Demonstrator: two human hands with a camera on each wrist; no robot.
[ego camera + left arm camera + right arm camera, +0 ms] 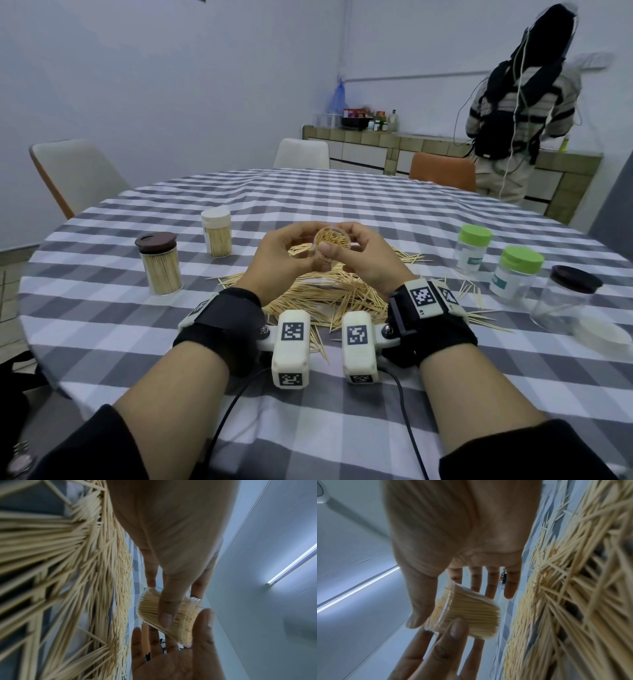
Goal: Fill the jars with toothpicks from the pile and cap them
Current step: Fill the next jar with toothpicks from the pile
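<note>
A small clear jar (331,240) packed with toothpicks has no cap and is held above the toothpick pile (325,296), its mouth tilted toward me. My left hand (291,248) grips it from the left. In the left wrist view that hand's thumb lies across the jar (147,609). My right hand (358,245) holds it from the right. In the right wrist view its fingers (490,582) sit behind the jar (476,612) and its thumb is at the rim. The pile (68,574) spreads under both wrists.
Two capped jars full of toothpicks stand at the left, one brown-lidded (159,263), one white-lidded (216,236). At the right are two green-lidded jars (474,251) (517,274), a dark-lidded clear jar (565,301) and a loose white lid (599,334). A person (524,102) stands at the far counter.
</note>
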